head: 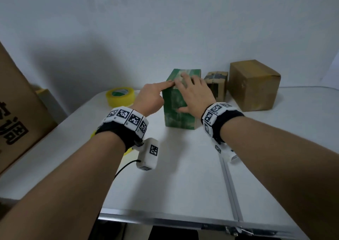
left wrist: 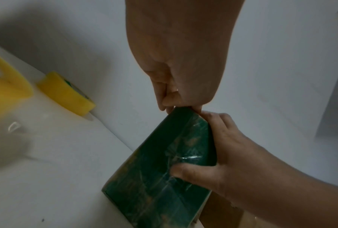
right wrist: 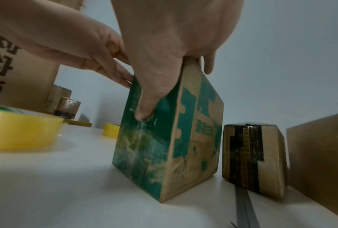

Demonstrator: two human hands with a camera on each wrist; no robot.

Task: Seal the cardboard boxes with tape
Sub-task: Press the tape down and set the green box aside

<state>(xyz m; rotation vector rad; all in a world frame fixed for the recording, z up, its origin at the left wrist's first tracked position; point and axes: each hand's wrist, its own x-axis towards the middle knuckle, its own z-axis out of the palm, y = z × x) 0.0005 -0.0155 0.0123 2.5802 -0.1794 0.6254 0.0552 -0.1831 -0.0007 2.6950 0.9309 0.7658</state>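
A tall green printed cardboard box point(head: 178, 117) stands upright mid-table. My right hand point(head: 192, 93) lies over its top with straight fingers, and its thumb point(right wrist: 144, 111) presses a shiny clear tape strip point(right wrist: 139, 128) onto the front face. My left hand point(head: 152, 95) reaches in from the left; its index finger presses the box's top left edge, meeting the right fingers. A yellow tape roll point(head: 120, 96) lies flat behind and left of the box. A second yellow roll point(right wrist: 18, 132) lies nearer, mostly hidden under my left wrist in the head view.
A small box with dark tape point(head: 217, 85) and a larger plain brown box point(head: 255, 85) stand to the right by the wall. A big printed carton point(head: 16, 107) stands off the white table's point(head: 183, 181) left edge. A metal seam point(head: 231, 184) crosses the table.
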